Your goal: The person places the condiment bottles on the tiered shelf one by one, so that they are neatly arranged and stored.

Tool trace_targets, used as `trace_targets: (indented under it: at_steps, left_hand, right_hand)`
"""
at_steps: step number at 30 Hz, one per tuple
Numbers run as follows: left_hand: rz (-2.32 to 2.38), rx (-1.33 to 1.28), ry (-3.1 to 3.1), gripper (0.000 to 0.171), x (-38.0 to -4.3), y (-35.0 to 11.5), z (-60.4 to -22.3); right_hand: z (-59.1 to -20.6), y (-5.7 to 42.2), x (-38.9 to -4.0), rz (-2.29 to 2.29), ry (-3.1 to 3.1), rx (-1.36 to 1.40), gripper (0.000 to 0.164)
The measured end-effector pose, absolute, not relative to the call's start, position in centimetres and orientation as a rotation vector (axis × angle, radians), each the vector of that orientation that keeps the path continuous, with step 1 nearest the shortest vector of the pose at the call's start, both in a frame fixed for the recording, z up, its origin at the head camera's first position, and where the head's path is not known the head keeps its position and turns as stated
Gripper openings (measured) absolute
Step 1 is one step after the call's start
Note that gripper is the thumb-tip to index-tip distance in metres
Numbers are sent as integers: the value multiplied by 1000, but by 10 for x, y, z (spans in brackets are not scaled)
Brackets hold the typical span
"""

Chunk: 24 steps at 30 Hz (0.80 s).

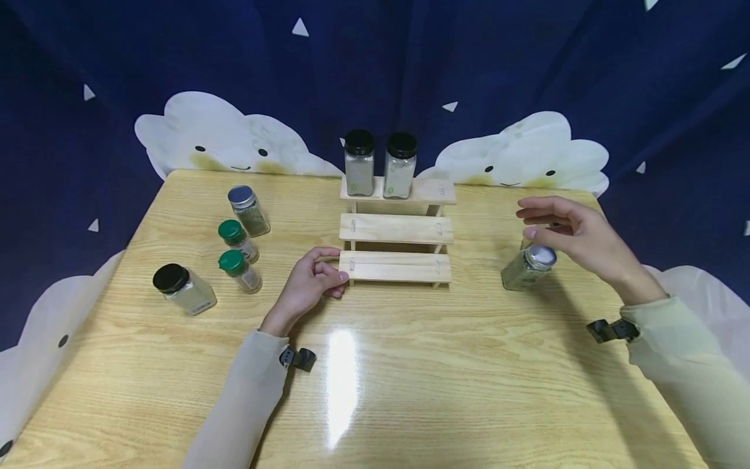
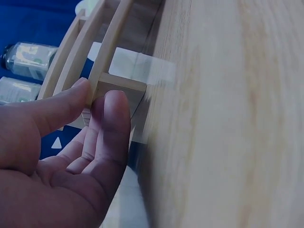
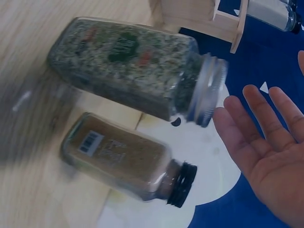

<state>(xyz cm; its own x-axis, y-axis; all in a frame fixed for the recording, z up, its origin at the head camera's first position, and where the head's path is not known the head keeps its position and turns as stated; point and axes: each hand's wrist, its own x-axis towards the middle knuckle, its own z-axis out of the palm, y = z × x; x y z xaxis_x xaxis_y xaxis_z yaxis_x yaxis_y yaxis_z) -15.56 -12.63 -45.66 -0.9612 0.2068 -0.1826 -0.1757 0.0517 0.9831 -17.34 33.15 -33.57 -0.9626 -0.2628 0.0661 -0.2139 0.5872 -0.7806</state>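
A three-step wooden rack [image 1: 396,228] stands at the back middle of the table. My left hand [image 1: 316,277] pinches the left end of its lowest step, thumb and fingers on either side of the board [image 2: 102,61]. Over on the right, my right hand [image 1: 565,225] hovers with fingers extended and nothing in them, close to a silver-lidded spice jar [image 1: 523,270]. In the right wrist view, this glass jar [image 3: 126,66] holds green and reddish flakes. Beside it is a black-lidded jar [image 3: 118,159] of brown powder, mostly hidden behind the hand in the head view.
Two black-lidded jars [image 1: 360,166] [image 1: 400,172] stand on the rack's top step. At the left are a silver-lidded jar [image 1: 252,215], two green-lidded shakers [image 1: 243,244] [image 1: 247,279] and another black-lidded jar [image 1: 192,294]. A dark blue curtain [image 1: 375,65] hangs behind the table [image 1: 445,378].
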Motion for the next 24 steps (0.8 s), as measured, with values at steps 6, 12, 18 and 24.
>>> trace_targets:
  at_steps: [6,12,18,24]
  left_hand:
    - [1990,23,2062,52,-156,-125,-457]
    - [1992,30,2058,52,-156,-125,-457]
    - [1992,25,2052,53,-155,-126,-458]
    - [2005,34,2042,53,-157,-126,-459]
  right_hand:
    - [-344,338,-168,-1367,2745,-440,45]
    - [-353,345,-162,-1404,2735,-439,45]
    - [-362,351,-158,-1451,2737,-478,51]
    - [-370,356,-155,-1469,2734,-433,53]
